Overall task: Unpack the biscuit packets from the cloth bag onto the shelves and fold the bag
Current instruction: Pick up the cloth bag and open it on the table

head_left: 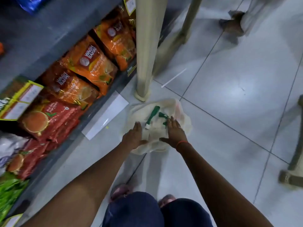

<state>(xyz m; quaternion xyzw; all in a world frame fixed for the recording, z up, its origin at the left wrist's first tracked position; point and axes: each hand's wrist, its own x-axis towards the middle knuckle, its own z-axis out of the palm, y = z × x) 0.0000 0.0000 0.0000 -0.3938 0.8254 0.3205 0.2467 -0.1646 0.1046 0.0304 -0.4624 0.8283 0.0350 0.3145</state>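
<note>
Fingers of both my hands lie flat and spread on the cloth bag [157, 126], pressing rather than pinching; neither hand has closed around anything that I can see. Working outward from my knees, the left hand [133, 136] sits on the bag's left near edge and the right hand [175, 133] on its right near part, thumbs turned toward each other with a strip of cloth between them. The bag lies slack and crumpled on the floor [229, 99], directly ahead of both hands, so neither is nearer. Its green handles [154, 114] lie on top, just beyond my fingertips, pointing away from me toward the pale post [146, 46]. I judge the bag empty, so the fold is what remains: the far half lies beyond my fingers and would come back toward me. Off to the left, the shelf [49, 35] carries orange packets [91, 66].
</note>
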